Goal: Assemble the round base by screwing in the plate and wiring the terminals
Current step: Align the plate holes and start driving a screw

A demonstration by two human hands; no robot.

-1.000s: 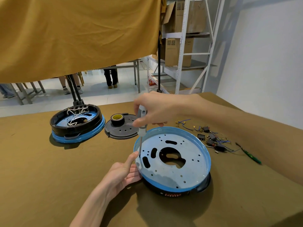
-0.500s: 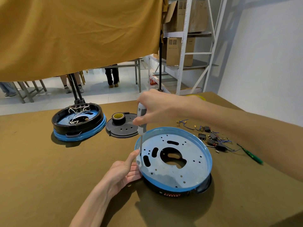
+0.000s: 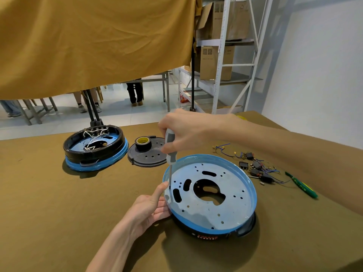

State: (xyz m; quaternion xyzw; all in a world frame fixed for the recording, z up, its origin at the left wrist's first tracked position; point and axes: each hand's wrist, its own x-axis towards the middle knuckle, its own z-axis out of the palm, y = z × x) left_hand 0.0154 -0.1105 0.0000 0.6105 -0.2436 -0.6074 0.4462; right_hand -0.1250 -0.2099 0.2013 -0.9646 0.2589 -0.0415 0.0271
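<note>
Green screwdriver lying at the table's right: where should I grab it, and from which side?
Take the green screwdriver around its thicker handle end nearest you, coming straight down from above: it lies flat on the table, thin tip toward the loose wires.

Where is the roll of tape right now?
The tape roll stands on the black perforated disc, behind the plate, between the wired base and the right hand.

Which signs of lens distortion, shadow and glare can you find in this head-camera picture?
Head view: wide-angle bending bows the shelving uprights and stretches the right forearm; soft shadows fall toward the camera beneath the round base and left hand; faint sheen, no harsh glare, on the metal plate; the screwdriver reads sharp.
</note>
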